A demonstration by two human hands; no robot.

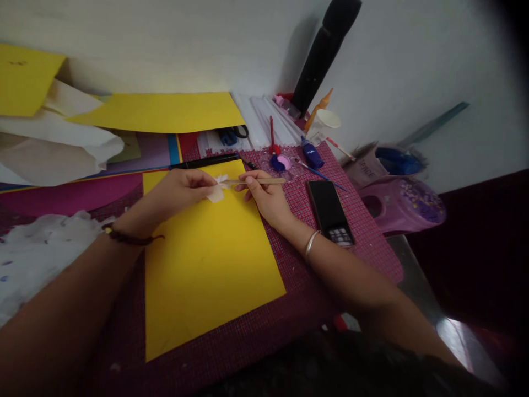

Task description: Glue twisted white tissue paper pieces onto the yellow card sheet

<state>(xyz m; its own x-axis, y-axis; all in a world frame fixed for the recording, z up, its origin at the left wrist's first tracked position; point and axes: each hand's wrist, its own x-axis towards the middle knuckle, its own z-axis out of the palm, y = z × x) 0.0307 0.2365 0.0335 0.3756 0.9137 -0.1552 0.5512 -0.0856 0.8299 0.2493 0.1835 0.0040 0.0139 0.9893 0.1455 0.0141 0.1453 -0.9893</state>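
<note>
Over the upper part of a yellow paper sheet point(210, 264), my left hand point(177, 190) pinches a small crumpled piece of white paper or tissue point(216, 192). My right hand point(264, 196) grips a flat, pale wooden stick point(270, 181) between thumb and fingers. The stick's left end meets the white piece; whether that end has a tip is hidden. A black smartphone point(330, 212) lies right of my right hand. Just beyond the hands, a clear palette point(289, 170) holds red, blue and pink paint.
Behind lie a dark pen-like rod point(204, 161), scissors point(239, 131), white strips point(264, 118) and another yellow sheet point(165, 112). A blue paint bottle point(312, 153), thin paintbrush point(322, 175) and white cup point(329, 119) stand or lie at the right. Crumpled white material point(49, 253) is at left.
</note>
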